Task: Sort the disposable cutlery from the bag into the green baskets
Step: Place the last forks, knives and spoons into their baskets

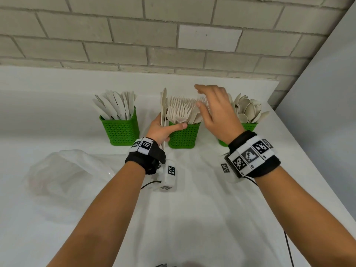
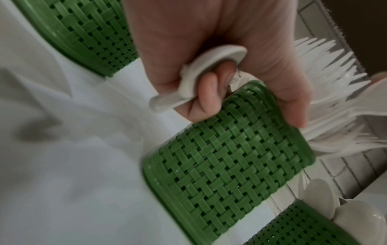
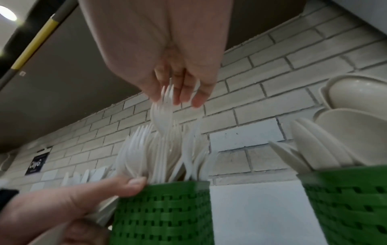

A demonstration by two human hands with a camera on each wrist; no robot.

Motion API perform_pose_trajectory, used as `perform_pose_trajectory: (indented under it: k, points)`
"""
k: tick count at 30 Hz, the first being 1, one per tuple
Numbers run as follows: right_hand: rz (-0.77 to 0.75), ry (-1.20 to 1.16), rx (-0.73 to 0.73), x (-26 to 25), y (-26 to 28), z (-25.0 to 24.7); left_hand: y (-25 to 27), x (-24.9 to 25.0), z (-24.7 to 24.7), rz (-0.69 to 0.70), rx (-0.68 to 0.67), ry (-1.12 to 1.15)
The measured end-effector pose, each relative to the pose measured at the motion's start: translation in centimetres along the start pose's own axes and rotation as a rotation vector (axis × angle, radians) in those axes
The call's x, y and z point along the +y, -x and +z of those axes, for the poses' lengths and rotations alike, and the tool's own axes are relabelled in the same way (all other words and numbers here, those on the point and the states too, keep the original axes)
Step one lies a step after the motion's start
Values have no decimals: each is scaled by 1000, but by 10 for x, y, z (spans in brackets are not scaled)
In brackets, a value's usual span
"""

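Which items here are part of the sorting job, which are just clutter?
Job:
- knife basket
- fork basket
- spoon basket
- cutlery held upright in left hand
- fork at the right hand fingertips, over the fork basket
- plastic bag

Lying about:
- white tablecloth
- brick wall

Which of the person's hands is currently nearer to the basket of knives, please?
Left. The left hand sits between the knife basket and the fork basket; the right hand hovers above the forks, farther away.

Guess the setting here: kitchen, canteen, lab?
Probably a canteen or staged serving counter: a white cloth-covered table against a pale painted brick wall, with green woven plastic baskets of beige disposable cutlery.
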State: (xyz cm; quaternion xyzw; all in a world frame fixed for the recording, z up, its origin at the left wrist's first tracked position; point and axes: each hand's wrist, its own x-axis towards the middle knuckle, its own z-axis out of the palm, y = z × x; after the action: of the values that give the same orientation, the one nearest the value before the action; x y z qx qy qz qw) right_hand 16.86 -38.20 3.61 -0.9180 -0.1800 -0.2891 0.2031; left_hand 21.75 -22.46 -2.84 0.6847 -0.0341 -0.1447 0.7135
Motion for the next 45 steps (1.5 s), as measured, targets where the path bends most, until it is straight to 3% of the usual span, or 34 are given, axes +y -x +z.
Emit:
perform_pose_trajectory:
  k: [8,15,18,21,23,26,28,31,36,41,45]
  points:
    - [26,157,-208,9,20,21,5,6,-9,0,-29,-32]
    - [-73,-29,83,-32,-12,4,25,19,-25,62,19,41]
    - [-36,-167,35,-56,-29,1,35,30,-32,52,-34,264]
    - [-50,-205,-150,-72,-35,5,45,46,-40,60,-151,527]
    - [33,-275,-148,-81,-37,10,54,59,-45,85,-225,590]
    - [351,-553,14,-97,-47,10,69,75,-52,98,-307,500]
    - [416,-652,-77,-107,-58,6,80,80,-59,108,-367,435]
    - [343,-812,-219,-121,-68,1,93,83,-69,144,-385,403]
    - [355,-980,-236,-136,-73,2,102,82,-96,187,-391,415]
    - [271,-1239,-457,-150,-75,10,107,74,-124,137,-532,573]
    - [224,-1291,-509,-167,-81,21,113,70,-136,99,-590,554]
